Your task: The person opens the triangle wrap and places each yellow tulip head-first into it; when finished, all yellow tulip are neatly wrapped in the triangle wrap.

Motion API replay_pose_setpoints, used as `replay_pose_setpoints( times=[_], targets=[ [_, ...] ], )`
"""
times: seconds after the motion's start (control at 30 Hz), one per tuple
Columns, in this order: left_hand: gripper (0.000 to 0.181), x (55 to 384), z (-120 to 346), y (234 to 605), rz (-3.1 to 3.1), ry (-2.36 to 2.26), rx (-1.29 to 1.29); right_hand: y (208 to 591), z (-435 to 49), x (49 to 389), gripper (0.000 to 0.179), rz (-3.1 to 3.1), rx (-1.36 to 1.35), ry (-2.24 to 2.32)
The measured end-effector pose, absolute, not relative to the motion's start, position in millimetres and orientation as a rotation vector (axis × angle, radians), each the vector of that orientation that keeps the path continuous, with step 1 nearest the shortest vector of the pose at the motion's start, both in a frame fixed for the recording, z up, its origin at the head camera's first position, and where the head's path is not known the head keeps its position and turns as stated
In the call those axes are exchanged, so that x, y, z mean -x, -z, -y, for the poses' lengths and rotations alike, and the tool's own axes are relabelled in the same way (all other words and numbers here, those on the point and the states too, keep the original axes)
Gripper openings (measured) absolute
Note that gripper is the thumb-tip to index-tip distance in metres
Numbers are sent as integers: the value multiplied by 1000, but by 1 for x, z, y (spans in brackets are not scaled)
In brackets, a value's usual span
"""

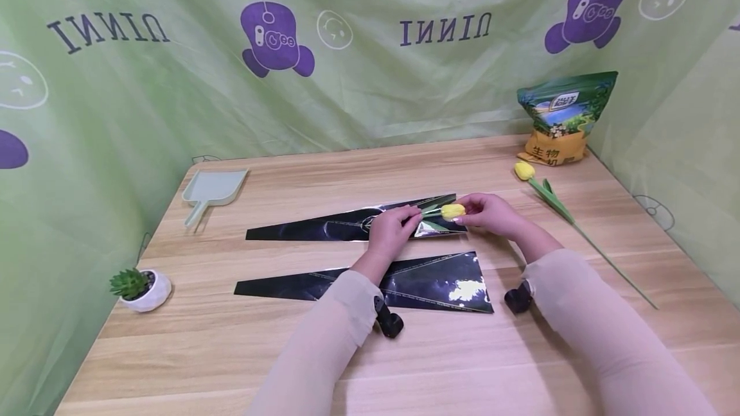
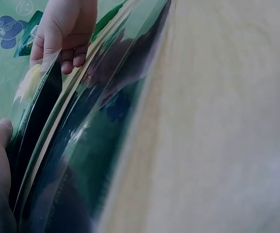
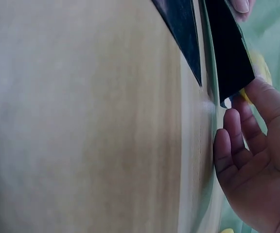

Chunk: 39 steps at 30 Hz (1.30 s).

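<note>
While left fingers (image 1: 409,213) apparently grip the far sleeve (image 1: 341,227), right fingers (image 1: 475,200) pinch its edge beside a tulip (image 1: 453,212).

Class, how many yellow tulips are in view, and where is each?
2: one tulip is at the farther black sleeve, between left hand and right hand; the second tulip lies near the bag.

A pale dustpan (image 1: 222,186) lies at the left of the frame, its handle pointing to the lower left. Below it, near the left edge of the wooden table (image 1: 173,364), a green succulent (image 1: 129,283) grows from a white pot (image 1: 151,293). At the upper right, a bag (image 1: 563,122), green above and orange below, stands upright. Across the top hangs a light green curtain (image 1: 370,101) with purple figures, lettering and white outlined faces.
</note>
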<state>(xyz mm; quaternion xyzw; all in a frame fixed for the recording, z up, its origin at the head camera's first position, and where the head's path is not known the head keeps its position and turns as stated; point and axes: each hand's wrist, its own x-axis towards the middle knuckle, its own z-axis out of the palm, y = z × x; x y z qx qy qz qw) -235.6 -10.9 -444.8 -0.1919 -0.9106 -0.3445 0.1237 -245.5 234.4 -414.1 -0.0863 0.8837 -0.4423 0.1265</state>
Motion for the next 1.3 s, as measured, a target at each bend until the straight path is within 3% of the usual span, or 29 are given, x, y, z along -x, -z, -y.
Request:
replay_pose_setpoints(
  times=[1.3],
  targets=[
    [23, 235, 11, 435, 2667, 1028, 577, 418, -208, 255, 48, -2610, 352, 1187]
  ],
)
